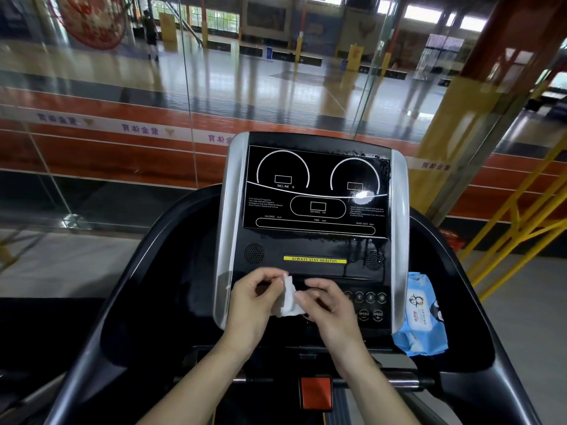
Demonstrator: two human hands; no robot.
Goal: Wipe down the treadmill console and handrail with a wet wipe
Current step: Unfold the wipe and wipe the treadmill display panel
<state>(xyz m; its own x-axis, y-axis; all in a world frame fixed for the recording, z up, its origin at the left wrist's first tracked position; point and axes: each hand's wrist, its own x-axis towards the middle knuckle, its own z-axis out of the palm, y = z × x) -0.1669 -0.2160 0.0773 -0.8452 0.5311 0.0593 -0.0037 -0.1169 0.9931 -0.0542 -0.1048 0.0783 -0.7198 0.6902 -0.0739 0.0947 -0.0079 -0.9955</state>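
Note:
The black treadmill console (316, 191) with silver side strips stands straight ahead, with wet streaks and drips across its upper edge and lower panel. In front of its lower button panel both hands hold a crumpled white wet wipe (288, 299). My left hand (254, 299) pinches the wipe's top and left side. My right hand (325, 302) pinches its right edge. The dark curved handrail (101, 326) runs down the left, and the other arm (487, 305) down the right.
A blue pack of wet wipes (422, 317) sits in the right side tray beside the console. A red safety stop tab (316, 394) is below the hands on the crossbar. A glass wall (122, 118) stands ahead; yellow railings (521, 216) rise at right.

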